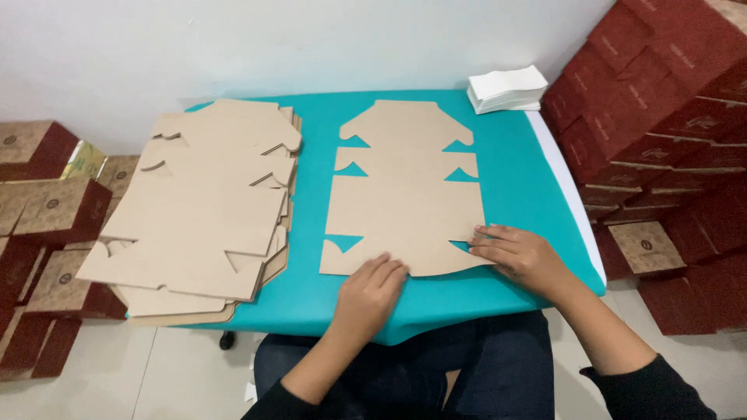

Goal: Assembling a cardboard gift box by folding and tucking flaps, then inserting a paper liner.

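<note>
A flat die-cut cardboard box blank (405, 194) lies on the teal table (513, 179), brown side up. My left hand (372, 292) rests palm down on its near edge, fingers together. My right hand (517, 253) presses flat on the blank's near right corner, fingers spread toward the left. Neither hand grips anything. A stack of the same cardboard blanks (206, 210) sits on the table's left side, overhanging its edge.
A small stack of white paper sheets (507, 87) lies at the far right corner. Dark red folded boxes (661, 117) are piled high on the right. More red and brown boxes (47, 210) sit on the floor at left. A white wall is behind.
</note>
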